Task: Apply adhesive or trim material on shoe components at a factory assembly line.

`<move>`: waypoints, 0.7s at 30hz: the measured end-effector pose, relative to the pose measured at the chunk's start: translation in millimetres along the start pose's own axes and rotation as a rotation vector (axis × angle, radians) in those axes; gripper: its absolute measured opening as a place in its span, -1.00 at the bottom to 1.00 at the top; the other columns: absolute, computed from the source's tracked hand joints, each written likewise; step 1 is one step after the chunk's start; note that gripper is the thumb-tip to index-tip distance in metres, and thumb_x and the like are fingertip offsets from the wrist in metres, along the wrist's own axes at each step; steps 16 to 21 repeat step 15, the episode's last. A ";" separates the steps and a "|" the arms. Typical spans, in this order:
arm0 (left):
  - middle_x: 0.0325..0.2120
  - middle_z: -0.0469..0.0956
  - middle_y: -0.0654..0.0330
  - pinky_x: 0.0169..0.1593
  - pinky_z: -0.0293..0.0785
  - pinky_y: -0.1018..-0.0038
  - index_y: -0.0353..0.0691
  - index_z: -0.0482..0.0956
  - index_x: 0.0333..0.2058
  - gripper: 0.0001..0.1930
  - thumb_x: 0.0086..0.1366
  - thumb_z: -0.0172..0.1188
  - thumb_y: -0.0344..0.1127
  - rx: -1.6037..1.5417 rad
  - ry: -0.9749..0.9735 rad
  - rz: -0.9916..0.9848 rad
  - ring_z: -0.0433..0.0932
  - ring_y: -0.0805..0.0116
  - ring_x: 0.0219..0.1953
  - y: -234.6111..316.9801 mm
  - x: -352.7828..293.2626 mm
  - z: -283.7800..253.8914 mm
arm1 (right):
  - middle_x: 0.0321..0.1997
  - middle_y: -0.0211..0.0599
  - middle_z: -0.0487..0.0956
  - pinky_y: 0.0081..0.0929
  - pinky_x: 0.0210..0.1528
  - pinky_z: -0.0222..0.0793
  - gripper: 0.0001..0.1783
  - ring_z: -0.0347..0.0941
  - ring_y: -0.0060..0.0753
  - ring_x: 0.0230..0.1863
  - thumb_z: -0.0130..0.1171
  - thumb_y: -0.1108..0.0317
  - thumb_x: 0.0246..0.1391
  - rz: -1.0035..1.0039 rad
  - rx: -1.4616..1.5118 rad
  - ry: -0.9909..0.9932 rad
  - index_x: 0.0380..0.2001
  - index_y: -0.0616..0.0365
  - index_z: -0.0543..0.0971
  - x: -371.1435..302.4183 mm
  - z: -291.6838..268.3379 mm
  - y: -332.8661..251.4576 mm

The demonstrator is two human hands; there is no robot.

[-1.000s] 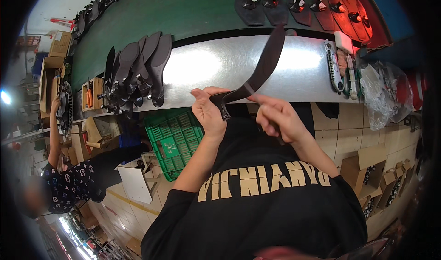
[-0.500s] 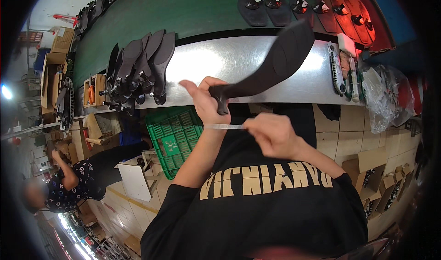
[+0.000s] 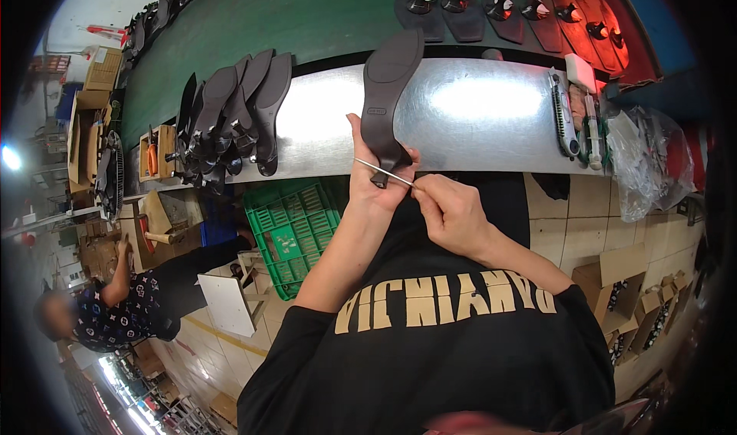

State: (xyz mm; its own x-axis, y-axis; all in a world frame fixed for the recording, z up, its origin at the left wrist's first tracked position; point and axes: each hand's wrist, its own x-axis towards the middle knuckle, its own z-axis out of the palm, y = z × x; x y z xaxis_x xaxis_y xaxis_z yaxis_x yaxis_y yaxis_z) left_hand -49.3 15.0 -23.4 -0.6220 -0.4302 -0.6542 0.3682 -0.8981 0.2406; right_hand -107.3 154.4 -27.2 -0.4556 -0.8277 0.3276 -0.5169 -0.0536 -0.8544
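Note:
My left hand (image 3: 375,191) is closed around the heel end of a dark brown shoe sole (image 3: 390,78). The thumb stands out to the left, and the sole points away from me over the metal ledge. In my right fist (image 3: 457,216) is a thin silver metal strip (image 3: 393,175), seen nearly edge-on. Its length lies across the small heel (image 3: 379,180); whether it presses on the heel I cannot tell. Left of my hands, several dark heeled soles (image 3: 238,105) are heaped on the ledge.
A bare metal ledge (image 3: 484,116) borders the green belt (image 3: 330,13), which carries a row of soles (image 3: 461,13). A utility knife (image 3: 564,120) and plastic bag (image 3: 649,155) are at right. Below the ledge stands a green crate (image 3: 288,235). Another person (image 3: 130,304) is at left.
The sole has swung from slanting right to pointing nearly straight away, its underside now facing up. The metal strip has moved from my left wrist up to the heel and turned edge-on.

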 end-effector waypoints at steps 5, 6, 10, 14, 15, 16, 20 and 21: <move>-0.73 0.36 0.30 -0.34 0.41 0.39 -0.08 0.45 -0.57 -0.42 0.13 0.10 0.39 0.045 0.067 0.069 0.41 0.36 -0.61 16.7 6.3 -5.2 | -0.51 -0.21 0.47 -0.26 -0.47 0.37 -0.90 0.47 -0.08 -0.49 0.17 0.51 -0.01 -0.145 0.008 -0.173 -0.39 0.17 0.47 -9.8 3.2 -8.1; -0.65 0.40 0.31 -0.35 0.42 0.40 -0.05 0.47 -0.46 -0.43 0.14 0.07 0.41 0.084 0.121 0.106 0.44 0.35 -0.56 25.8 7.2 -6.3 | -0.51 -0.23 0.49 -0.30 -0.49 0.39 -0.91 0.48 -0.11 -0.50 0.18 0.51 -0.03 -0.148 0.024 -0.183 -0.40 0.15 0.49 -14.9 8.8 -11.5; -0.57 0.50 0.28 -0.27 0.45 0.35 -0.13 0.50 -0.47 -0.50 0.24 0.09 0.25 0.058 -0.126 0.377 0.50 0.33 -0.45 94.8 -6.9 1.9 | -0.54 -0.21 0.51 -0.48 -0.52 0.35 -0.95 0.46 -0.33 -0.58 0.09 0.55 0.07 0.089 0.006 -0.044 -0.43 0.24 0.53 5.1 -17.0 -14.9; -0.27 0.53 0.15 -0.13 0.51 0.20 -0.16 0.52 -0.38 -0.70 0.20 0.23 -0.02 0.203 -0.020 0.816 0.51 0.30 -0.22 197.1 -25.6 -0.6 | -0.63 -0.35 0.46 -0.63 -0.58 0.19 -0.86 0.28 -0.60 -0.67 -0.02 0.58 0.14 0.103 0.011 0.108 -0.45 0.27 0.53 13.3 -33.4 9.2; -0.16 0.53 0.10 -0.08 0.51 0.15 -0.15 0.53 -0.36 -0.69 0.18 0.26 -0.02 0.258 0.026 0.907 0.51 0.29 -0.16 227.6 -35.0 -12.9 | -0.63 -0.38 0.47 -0.64 -0.57 0.20 -0.84 0.29 -0.58 -0.67 -0.03 0.57 0.15 0.157 0.037 0.069 -0.45 0.24 0.53 13.4 -35.6 12.8; -0.16 0.53 0.10 -0.08 0.51 0.15 -0.15 0.53 -0.36 -0.69 0.18 0.26 -0.02 0.258 0.026 0.907 0.51 0.29 -0.16 227.6 -35.0 -12.9 | -0.63 -0.38 0.47 -0.64 -0.57 0.20 -0.84 0.29 -0.58 -0.67 -0.03 0.57 0.15 0.157 0.037 0.069 -0.45 0.24 0.53 13.4 -35.6 12.8; -0.16 0.53 0.10 -0.08 0.51 0.15 -0.15 0.53 -0.36 -0.69 0.18 0.26 -0.02 0.258 0.026 0.907 0.51 0.29 -0.16 227.6 -35.0 -12.9 | -0.63 -0.38 0.47 -0.64 -0.57 0.20 -0.84 0.29 -0.58 -0.67 -0.03 0.57 0.15 0.157 0.037 0.069 -0.45 0.24 0.53 13.4 -35.6 12.8; -0.16 0.53 0.10 -0.08 0.51 0.15 -0.15 0.53 -0.36 -0.69 0.18 0.26 -0.02 0.258 0.026 0.907 0.51 0.29 -0.16 227.6 -35.0 -12.9 | -0.63 -0.38 0.47 -0.64 -0.57 0.20 -0.84 0.29 -0.58 -0.67 -0.03 0.57 0.15 0.157 0.037 0.069 -0.45 0.24 0.53 13.4 -35.6 12.8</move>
